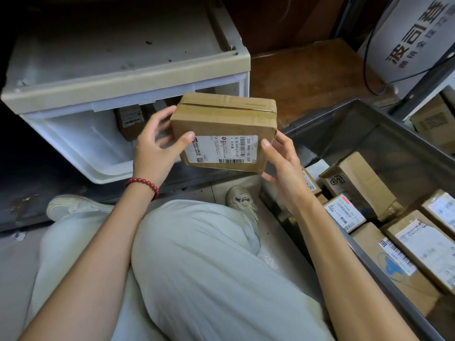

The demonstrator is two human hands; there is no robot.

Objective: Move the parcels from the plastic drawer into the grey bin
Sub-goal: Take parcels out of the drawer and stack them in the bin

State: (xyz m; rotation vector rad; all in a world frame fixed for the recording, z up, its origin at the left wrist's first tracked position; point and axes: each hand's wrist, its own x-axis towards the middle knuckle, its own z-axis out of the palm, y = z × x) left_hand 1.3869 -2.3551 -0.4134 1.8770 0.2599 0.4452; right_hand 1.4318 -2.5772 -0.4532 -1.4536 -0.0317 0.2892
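Left hand (155, 148) and right hand (283, 163) gripped one parcel (221, 121) above the floor (17, 254); plastic drawer (81, 143) beyond them, grey bin (369, 134) rightward.

One brown cardboard parcel (222, 124), taped along its top seam and with a white shipping label on its near face, was held tilted in the air between the left hand (155, 148) and the right hand (283, 166). The white plastic drawer (81, 153) stood pulled open, with a second brown parcel (129, 121) at its back. The grey bin (344, 119) to the right contained several labelled cardboard parcels (357, 183).
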